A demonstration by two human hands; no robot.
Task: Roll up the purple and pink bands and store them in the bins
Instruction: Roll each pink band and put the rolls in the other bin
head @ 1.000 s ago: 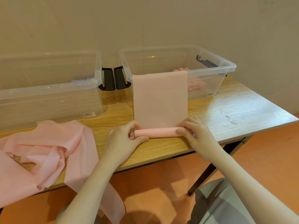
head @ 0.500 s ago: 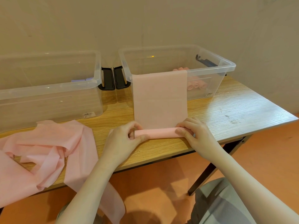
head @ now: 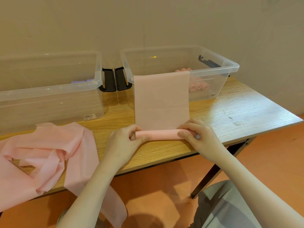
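Note:
A pink band (head: 162,101) lies flat on the wooden table (head: 230,112), its far end draped over the front rim of the right clear bin (head: 230,66). Its near end is rolled into a tube (head: 158,134). My left hand (head: 123,142) grips the tube's left end and my right hand (head: 195,135) grips its right end. Several rolled pink bands (head: 198,85) lie inside the right bin. The left clear bin (head: 49,89) holds something purple (head: 82,81), mostly hidden by the rim.
A heap of loose pink bands (head: 44,152) lies on the table's left and hangs over the front edge. Black bin latches (head: 115,79) sit between the bins. A wall stands close behind. A black table leg (head: 212,173) runs under the right side.
The roll has shifted slightly farther from me along the band, both hands still on its ends. Little else differs.

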